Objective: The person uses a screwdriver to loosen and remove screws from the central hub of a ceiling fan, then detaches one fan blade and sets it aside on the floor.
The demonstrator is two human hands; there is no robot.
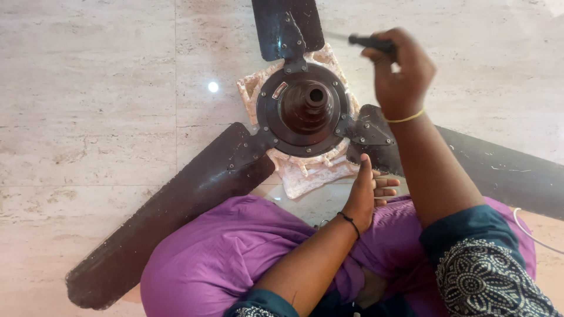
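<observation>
My left hand (365,191) rested half curled, gripping nothing, beside the near edge of the ceiling fan (305,108). The fan lay on a foam block (305,176) on the marble floor (88,88). Farther out, my right hand (399,70) clenched a screwdriver (367,41).

Pale beige marble floor (88,88), thin tile joints; one small bright light reflection (212,87)

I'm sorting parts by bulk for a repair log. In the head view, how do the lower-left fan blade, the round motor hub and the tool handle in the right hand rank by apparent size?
1. Lower-left fan blade, clearly the largest.
2. Round motor hub.
3. Tool handle gripped by the right hand, smallest; it is blurred and partly covered by the fingers, and is raised nearer the camera.
</observation>
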